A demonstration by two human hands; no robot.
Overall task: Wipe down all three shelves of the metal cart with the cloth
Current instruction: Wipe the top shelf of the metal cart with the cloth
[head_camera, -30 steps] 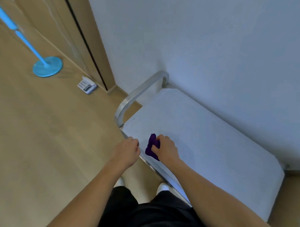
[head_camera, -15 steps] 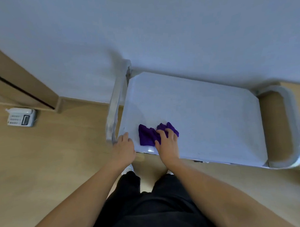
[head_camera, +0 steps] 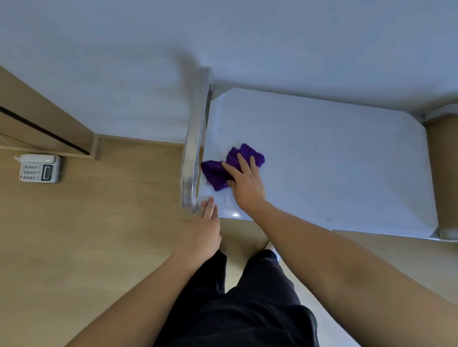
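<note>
R grip [head_camera: 246,188] flat on cloth [head_camera: 215,173], top shelf [head_camera: 339,169] (wall [head_camera: 217,31] behind)

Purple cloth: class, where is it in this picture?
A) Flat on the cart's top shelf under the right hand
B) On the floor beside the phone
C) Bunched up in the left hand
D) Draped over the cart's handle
A: the purple cloth lies on the top shelf close to the handle, with the right hand pressing straight fingers on it; the left hand holds nothing.
</note>
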